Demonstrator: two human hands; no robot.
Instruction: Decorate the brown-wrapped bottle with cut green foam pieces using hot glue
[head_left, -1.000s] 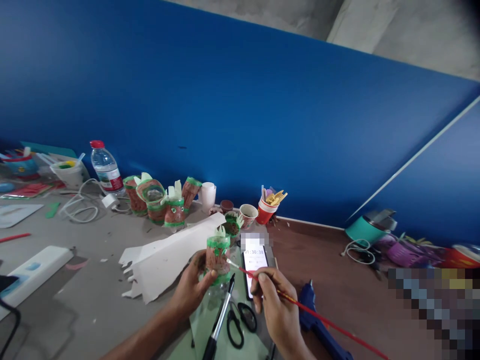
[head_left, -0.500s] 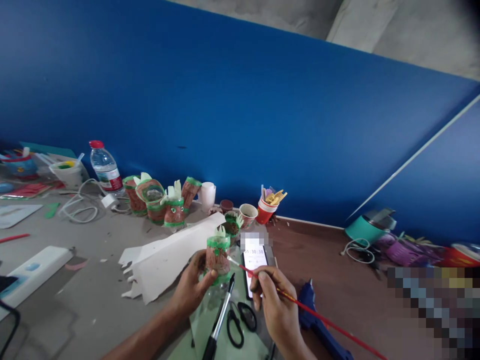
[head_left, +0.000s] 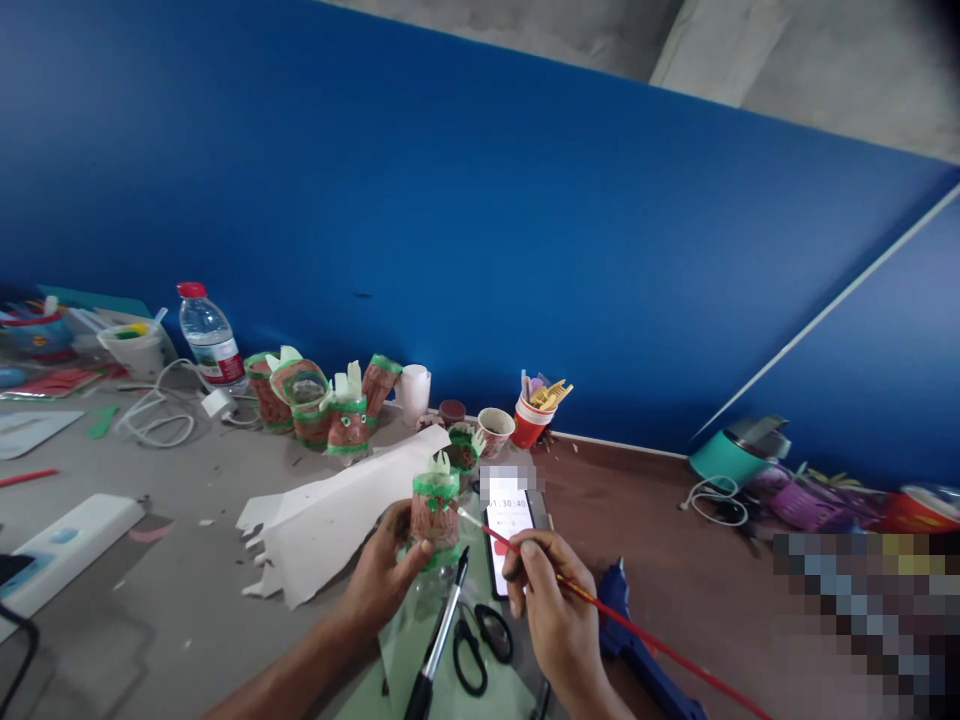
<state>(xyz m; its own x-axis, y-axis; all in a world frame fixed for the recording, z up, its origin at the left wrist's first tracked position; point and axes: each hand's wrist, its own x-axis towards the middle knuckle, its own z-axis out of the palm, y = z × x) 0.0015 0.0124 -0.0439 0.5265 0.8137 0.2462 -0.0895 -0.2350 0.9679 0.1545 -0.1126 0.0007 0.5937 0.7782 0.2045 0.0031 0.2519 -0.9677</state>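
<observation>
My left hand (head_left: 392, 560) is closed round a small plastic bottle piece (head_left: 433, 520), painted brown with green bands and topped with pale finger-like cutouts. Between the thumb and fingers of my right hand (head_left: 553, 600) is a long red paintbrush (head_left: 645, 637). Its tip points at the upper side of the painted piece; whether it touches cannot be made out. Below my hands a black pen (head_left: 442, 635) and black-handled scissors (head_left: 480, 645) lie on pale green paper (head_left: 501, 695). A lit phone (head_left: 510, 540) showing a timer lies just beyond the brush.
Similar painted pieces (head_left: 349, 425) stand along the blue partition (head_left: 480, 220), beside a water bottle (head_left: 214, 345). Torn white paper (head_left: 330, 530) lies to the left, near a power strip (head_left: 71, 550). A blue glue gun (head_left: 637, 650) is right of my right hand. A red cup (head_left: 531, 425) holds plastic cutlery.
Both hands stay almost where they were, still holding the painted piece and the brush. The brush tip has shifted very slightly, and the phone's timer reads later.
</observation>
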